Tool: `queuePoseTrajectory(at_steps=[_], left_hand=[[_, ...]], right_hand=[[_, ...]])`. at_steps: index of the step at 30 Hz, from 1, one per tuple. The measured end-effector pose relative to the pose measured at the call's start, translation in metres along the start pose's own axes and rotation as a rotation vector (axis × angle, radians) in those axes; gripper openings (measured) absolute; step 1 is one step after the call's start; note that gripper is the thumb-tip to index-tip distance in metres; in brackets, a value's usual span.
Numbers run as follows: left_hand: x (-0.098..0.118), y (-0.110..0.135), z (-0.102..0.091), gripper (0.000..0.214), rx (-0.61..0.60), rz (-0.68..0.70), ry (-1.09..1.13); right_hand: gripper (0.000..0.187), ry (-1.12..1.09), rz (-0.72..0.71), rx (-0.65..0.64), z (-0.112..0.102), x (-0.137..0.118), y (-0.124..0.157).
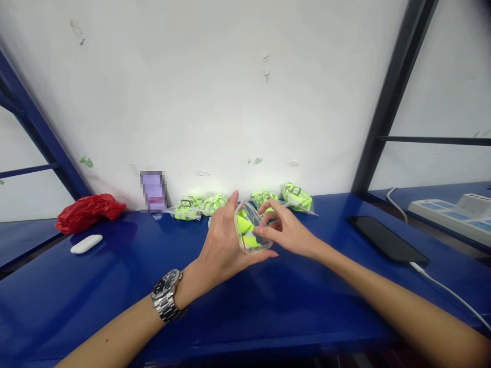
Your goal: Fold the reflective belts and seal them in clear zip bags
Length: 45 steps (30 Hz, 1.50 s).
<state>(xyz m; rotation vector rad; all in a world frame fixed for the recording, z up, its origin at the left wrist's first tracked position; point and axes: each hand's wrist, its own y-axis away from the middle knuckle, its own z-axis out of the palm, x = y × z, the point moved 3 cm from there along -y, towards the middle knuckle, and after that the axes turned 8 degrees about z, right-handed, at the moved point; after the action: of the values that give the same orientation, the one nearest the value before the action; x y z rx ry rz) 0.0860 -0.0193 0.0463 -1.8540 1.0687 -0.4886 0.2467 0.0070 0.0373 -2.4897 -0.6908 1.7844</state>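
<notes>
A clear plastic zip bag (263, 246) with a red strip along its mouth is between my two hands, its opening facing me. Folded neon-yellow and grey fabric (247, 230) shows inside it. My left hand (225, 237), with a metal watch at the wrist, is curved around the bag from the left, thumb below and fingers behind. From the right, my right hand (283, 227) has bent fingers and thumb at the bag's rim, gripping its edge. Behind the hands, several bagged neon-yellow bundles (297, 197) lie along the wall, partly hidden by my hands.
The blue table (153, 266) meets a white wall. At left are a red plastic bag (90, 212), a white case (86, 244) and an upright phone with a blurred screen (153, 191). At right, a black phone (387, 238) is plugged into a white cable, near a power strip (452, 217).
</notes>
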Motion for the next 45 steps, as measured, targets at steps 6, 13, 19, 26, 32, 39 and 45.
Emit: queuePoseTrajectory(at_steps=[6, 13, 19, 26, 32, 39, 45], left_hand=[[-0.012, -0.018, -0.015, 0.107, -0.132, -0.156, 0.134], [-0.053, -0.046, -0.048, 0.029, -0.48, -0.035, 0.241], [-0.078, -0.055, -0.058, 0.026, -0.61, -0.054, 0.285], [-0.085, -0.05, -0.064, 0.026, -0.574, -0.121, 0.302], [-0.084, -0.048, -0.062, 0.025, -0.525, -0.155, 0.325], [-0.082, -0.051, -0.061, 0.023, -0.544, -0.109, 0.299], [-0.081, -0.048, -0.062, 0.016, -0.546, -0.177, 0.397]], right_hand=[[0.017, 0.018, -0.095, -0.113, -0.021, -0.025, 0.005], [0.03, 0.287, -0.127, -0.095, -0.046, -0.039, -0.021], [0.023, 0.505, -0.283, -0.215, -0.039, -0.072, -0.016], [0.024, 0.669, -0.361, -0.302, -0.05, -0.078, -0.014], [0.027, 0.417, -0.26, -0.298, -0.055, -0.062, -0.019], [0.022, 0.536, -0.335, -0.234, -0.055, -0.067, -0.017], [0.021, 0.387, -0.279, -0.143, -0.06, -0.058, -0.018]])
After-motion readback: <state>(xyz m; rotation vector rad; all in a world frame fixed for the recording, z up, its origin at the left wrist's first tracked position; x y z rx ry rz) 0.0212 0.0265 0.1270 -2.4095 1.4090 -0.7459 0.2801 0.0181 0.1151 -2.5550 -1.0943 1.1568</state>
